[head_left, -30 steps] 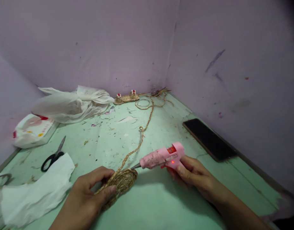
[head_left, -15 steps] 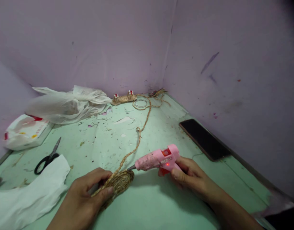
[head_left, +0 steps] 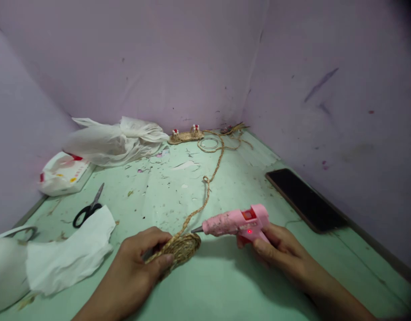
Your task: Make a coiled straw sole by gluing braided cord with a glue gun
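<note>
Pinching the woven coil (head_left: 187,247) over the table (head_left: 172,191), the left hand (head_left: 134,263) has fingers nearly closed; the right hand (head_left: 287,254) wraps its round the glue gun (head_left: 225,223), nozzle (head_left: 198,229) maybe touching the coil. One slip could burn the left thumb (head_left: 162,263); a snagged cord (head_left: 207,192) could jerk everything.

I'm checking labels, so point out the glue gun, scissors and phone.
Glue gun (head_left: 232,223): head view, on its pink body.
Scissors (head_left: 92,207): head view, near the pivot.
Phone (head_left: 305,199): head view, on its dark screen.
</note>
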Tool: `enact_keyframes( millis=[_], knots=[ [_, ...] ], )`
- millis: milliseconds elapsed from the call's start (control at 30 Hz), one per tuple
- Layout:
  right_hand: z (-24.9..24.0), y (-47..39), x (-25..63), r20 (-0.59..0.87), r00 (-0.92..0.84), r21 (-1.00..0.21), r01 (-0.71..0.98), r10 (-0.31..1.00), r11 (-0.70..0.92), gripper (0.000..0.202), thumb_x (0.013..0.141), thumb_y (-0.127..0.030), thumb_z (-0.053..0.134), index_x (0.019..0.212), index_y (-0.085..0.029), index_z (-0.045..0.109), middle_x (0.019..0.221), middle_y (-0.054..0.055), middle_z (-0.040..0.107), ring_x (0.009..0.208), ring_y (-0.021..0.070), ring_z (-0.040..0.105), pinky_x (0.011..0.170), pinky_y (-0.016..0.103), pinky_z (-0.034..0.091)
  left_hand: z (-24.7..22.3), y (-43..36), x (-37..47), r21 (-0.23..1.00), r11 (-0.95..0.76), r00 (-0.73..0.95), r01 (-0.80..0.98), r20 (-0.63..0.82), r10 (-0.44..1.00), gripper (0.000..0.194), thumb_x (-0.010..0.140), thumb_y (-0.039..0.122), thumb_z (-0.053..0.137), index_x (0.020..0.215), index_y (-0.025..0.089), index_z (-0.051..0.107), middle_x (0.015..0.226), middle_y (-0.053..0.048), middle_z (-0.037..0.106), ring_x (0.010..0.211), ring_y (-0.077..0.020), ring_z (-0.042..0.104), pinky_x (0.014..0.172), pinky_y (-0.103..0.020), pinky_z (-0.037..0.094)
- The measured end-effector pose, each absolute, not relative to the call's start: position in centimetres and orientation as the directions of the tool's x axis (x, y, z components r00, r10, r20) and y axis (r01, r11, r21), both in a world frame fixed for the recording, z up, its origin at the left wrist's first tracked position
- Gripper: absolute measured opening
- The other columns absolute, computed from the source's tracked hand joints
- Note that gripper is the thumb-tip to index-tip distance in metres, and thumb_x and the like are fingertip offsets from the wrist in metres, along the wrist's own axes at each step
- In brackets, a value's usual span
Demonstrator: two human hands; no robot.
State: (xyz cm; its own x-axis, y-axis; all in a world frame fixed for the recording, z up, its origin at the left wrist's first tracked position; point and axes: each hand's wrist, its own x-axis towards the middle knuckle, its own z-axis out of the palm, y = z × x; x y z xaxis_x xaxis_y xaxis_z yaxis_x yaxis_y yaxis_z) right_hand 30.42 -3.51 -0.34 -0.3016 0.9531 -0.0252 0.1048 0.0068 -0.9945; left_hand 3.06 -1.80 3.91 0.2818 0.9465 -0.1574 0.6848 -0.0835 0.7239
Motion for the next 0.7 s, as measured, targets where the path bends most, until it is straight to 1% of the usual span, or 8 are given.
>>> enact_keyframes(
  millis=[167, 300, 400, 467, 500, 567, 600, 700],
  knots=[
    [-0.4, -3.5, 30.5, -0.005, -0.277, -0.997, 0.074, 0.961, 0.016, 0.035, 0.084, -0.051, 0.051, 0.080, -0.018, 0.063, 0.059, -0.002, 0.044, 0.049, 0.0089, 0.037, 0.044, 0.022, 0.027, 3.3, -1.5, 3.0, 0.702, -0.079, 0.258, 0.707, -0.153, 0.954, 0.017, 0.075, 0.035, 0.053, 0.075, 0.024, 0.067, 0.071, 0.002, 0.064, 0.069, -0.0163, 0.058, 0.063, -0.026, 0.042],
    [-0.4, -3.2, 30.2, -0.057, -0.216, -0.997, -0.040, 0.975, -0.067, 0.037, 0.083, -0.051, 0.053, 0.082, -0.015, 0.063, 0.052, -0.004, 0.043, 0.044, 0.0070, 0.034, 0.043, 0.022, 0.024, 1.9, -0.5, 2.2, 0.633, -0.056, 0.161, 0.772, -0.108, 0.981, 0.032, 0.073, 0.041, 0.055, 0.094, 0.021, 0.069, 0.086, -0.004, 0.069, 0.080, -0.0221, 0.063, 0.073, -0.032, 0.048],
    [0.0, -2.3, 29.5, -0.124, -0.141, -0.972, -0.182, 0.982, -0.149, 0.040, 0.081, -0.053, 0.055, 0.086, -0.015, 0.064, 0.048, -0.005, 0.045, 0.042, 0.0066, 0.031, 0.042, 0.021, 0.023, 1.3, -0.2, 1.8, 0.546, -0.166, 0.089, 0.821, 0.165, 0.982, 0.045, 0.071, 0.047, 0.058, 0.103, 0.017, 0.067, 0.101, -0.011, 0.066, 0.095, -0.0281, 0.060, 0.083, -0.040, 0.048],
    [0.8, -1.7, 28.7, -0.161, -0.073, -0.929, -0.324, 0.984, -0.177, 0.039, 0.076, -0.053, 0.061, 0.092, -0.018, 0.063, 0.061, 0.000, 0.058, 0.049, 0.0088, 0.043, 0.046, 0.021, 0.031, 1.4, -0.5, 2.5, 0.545, -0.267, 0.074, 0.795, 0.350, 0.934, 0.043, 0.071, 0.047, 0.059, 0.102, 0.018, 0.066, 0.109, -0.011, 0.063, 0.102, -0.0279, 0.057, 0.088, -0.040, 0.047],
    [1.3, -1.4, 28.2, -0.179, -0.039, -0.899, -0.399, 0.983, -0.179, 0.041, 0.073, -0.053, 0.065, 0.096, -0.020, 0.063, 0.076, 0.003, 0.063, 0.058, 0.0114, 0.050, 0.051, 0.022, 0.038, 1.7, -0.7, 3.2, 0.577, -0.303, 0.091, 0.758, 0.366, 0.926, 0.040, 0.071, 0.046, 0.060, 0.101, 0.020, 0.066, 0.109, -0.010, 0.062, 0.102, -0.0262, 0.057, 0.086, -0.037, 0.048],
    [2.3, -0.9, 26.7, -0.204, -0.008, -0.838, -0.515, 0.979, -0.179, 0.046, 0.068, -0.052, 0.070, 0.102, -0.023, 0.062, 0.105, 0.006, 0.063, 0.083, 0.0173, 0.055, 0.066, 0.028, 0.045, 2.5, -1.1, 5.2, 0.690, -0.299, 0.167, 0.660, 0.254, 0.953, 0.034, 0.073, 0.046, 0.059, 0.096, 0.023, 0.066, 0.103, -0.006, 0.065, 0.092, -0.0224, 0.062, 0.076, -0.030, 0.052],
    [2.7, -0.8, 25.9, -0.200, -0.017, -0.816, -0.550, 0.980, -0.176, 0.045, 0.068, -0.051, 0.070, 0.102, -0.023, 0.062, 0.109, 0.006, 0.061, 0.087, 0.0181, 0.055, 0.070, 0.029, 0.045, 2.9, -1.2, 6.3, 0.742, -0.262, 0.225, 0.617, 0.153, 0.962, 0.033, 0.074, 0.046, 0.058, 0.097, 0.024, 0.065, 0.099, -0.005, 0.067, 0.086, -0.0207, 0.063, 0.072, -0.028, 0.052],
    [3.2, -0.7, 23.5, -0.157, -0.153, -0.765, -0.606, 0.976, -0.218, 0.045, 0.066, -0.050, 0.072, 0.100, -0.021, 0.062, 0.084, 0.001, 0.060, 0.066, 0.0120, 0.052, 0.061, 0.024, 0.042, 3.3, -1.2, 9.2, 0.842, -0.200, 0.369, 0.500, 0.001, 0.929, 0.031, 0.076, 0.046, 0.055, 0.093, 0.022, 0.065, 0.083, -0.003, 0.070, 0.072, -0.0188, 0.064, 0.065, -0.026, 0.053]
  ],
)
